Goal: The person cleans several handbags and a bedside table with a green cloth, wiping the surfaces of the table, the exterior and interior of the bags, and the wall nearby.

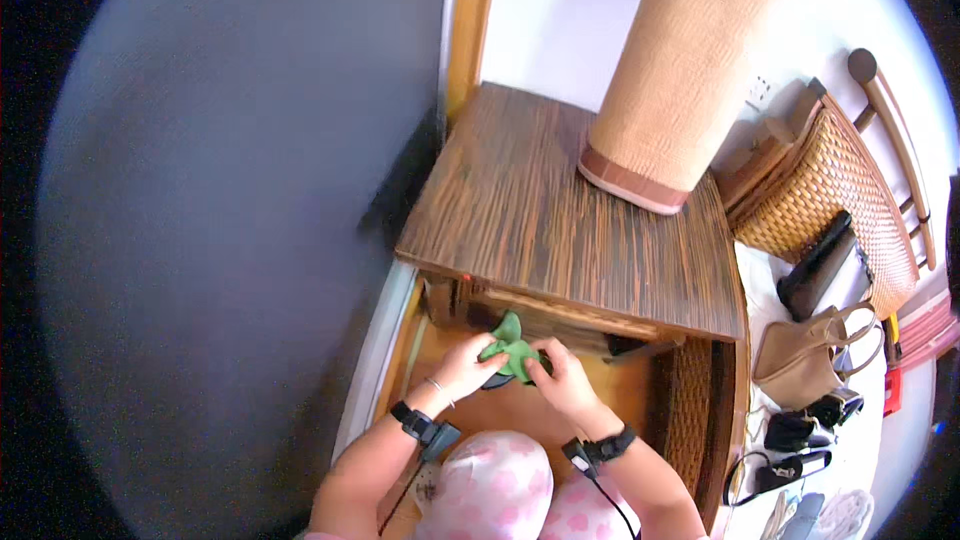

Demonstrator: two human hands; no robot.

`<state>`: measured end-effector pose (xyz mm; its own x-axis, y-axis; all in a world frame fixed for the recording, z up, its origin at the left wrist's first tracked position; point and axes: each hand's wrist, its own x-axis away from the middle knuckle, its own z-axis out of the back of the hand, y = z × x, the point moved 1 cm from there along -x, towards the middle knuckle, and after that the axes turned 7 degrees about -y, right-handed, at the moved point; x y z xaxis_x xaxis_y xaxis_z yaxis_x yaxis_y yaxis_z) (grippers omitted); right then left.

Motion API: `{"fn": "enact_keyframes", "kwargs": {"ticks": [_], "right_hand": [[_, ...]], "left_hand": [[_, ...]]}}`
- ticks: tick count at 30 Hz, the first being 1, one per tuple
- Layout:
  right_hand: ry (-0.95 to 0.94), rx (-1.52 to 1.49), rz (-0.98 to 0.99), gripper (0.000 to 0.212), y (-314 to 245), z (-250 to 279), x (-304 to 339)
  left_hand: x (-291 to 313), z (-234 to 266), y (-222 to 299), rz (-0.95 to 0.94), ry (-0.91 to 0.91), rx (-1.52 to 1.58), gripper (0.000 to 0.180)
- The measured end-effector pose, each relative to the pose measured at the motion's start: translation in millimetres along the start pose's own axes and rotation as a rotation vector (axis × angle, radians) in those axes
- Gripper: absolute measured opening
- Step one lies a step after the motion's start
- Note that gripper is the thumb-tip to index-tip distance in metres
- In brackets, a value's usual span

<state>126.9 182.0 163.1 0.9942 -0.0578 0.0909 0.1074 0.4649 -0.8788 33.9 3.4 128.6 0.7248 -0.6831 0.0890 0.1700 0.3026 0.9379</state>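
A limp-looking, matte green piece (518, 354) with rounded, leaf-like flaps and a dark edge beneath is grasped in the fingers of the left hand (464, 370) and right hand (566, 378), near the brown-striped counter's (540, 210) front edge.

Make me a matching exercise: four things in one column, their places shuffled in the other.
Things:
1. Rolled mat
2. Tan handbag
3. Green cloth-like piece
4. Thin bracelet

Places:
A. Held between the left hand and right hand
B. To the right of the cabinet
C. On the dark wood-grained cabinet top
D. Around the left wrist

Pairs: 1-C, 2-B, 3-A, 4-D
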Motion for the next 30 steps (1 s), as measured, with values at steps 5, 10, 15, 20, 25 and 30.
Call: {"fn": "enact_keyframes", "kwargs": {"ticks": [5,10,15,20,25,30], "right_hand": [[0.363,0.594,0.451,0.032,-29.1,34.1,12.3],[0.547,1.021,0.484,0.046,-27.7,68.2,4.2],[0.53,1.091,0.216,0.063,-15.2,88.9,-10.7],[0.528,1.168,0.28,0.059,-7.8,87.1,-12.5],[0.634,1.181,0.246,0.059,-4.0,84.7,-14.1],[0.632,1.171,0.267,0.06,-5.2,83.7,-14.2]], "left_hand": [[-1.1,28.7,-16.8,-0.033,0.79,0.169,0.023],[-26.7,46.4,-9.3,-0.338,0.85,-0.137,0.027],[-71.8,45.9,-53.4,-0.197,0.63,-0.16,0.035],[-74.8,48.0,-76.1,-0.184,0.661,-0.354,0.033],[-48.2,10.6,-52.3,-0.189,0.819,-0.266,0.023],[-28.9,-12.3,-72.6,-0.126,0.82,-0.195,0.023]]}}
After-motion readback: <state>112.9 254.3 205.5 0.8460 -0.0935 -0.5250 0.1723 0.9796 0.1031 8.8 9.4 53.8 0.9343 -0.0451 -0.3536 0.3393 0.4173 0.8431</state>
